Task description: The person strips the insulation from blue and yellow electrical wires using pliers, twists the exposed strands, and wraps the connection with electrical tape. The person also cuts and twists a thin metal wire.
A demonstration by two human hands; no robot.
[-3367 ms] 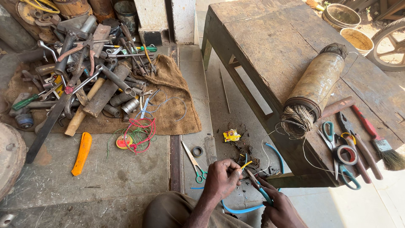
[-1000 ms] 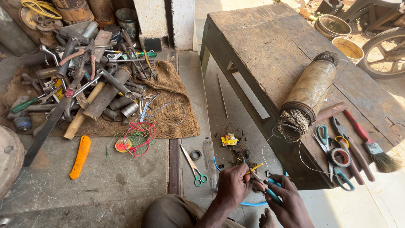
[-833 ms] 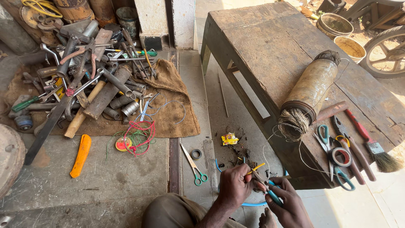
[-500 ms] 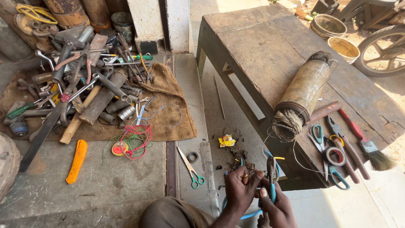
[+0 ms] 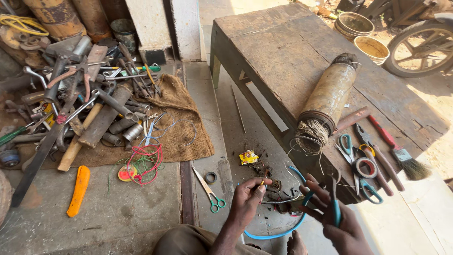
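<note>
The left hand [image 5: 248, 200] pinches a thin stiff wire [image 5: 279, 200] between fingertips; the right hand [image 5: 336, 222] is closed around teal-handled pliers [image 5: 336, 208], beside a worn wooden bench [image 5: 302, 52].

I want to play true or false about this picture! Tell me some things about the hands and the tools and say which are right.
1. The right hand holds a tool with teal handles. True.
2. The left hand rests on the wooden bench. False: it is low over the floor, pinching a small yellow-tipped piece.
3. The green-handled scissors lie on the concrete floor. True.
4. The paintbrush lies on the sackcloth. False: it lies on the bench.
5. The orange knife is in the left hand. False: it lies on the floor, apart from both hands.
</note>
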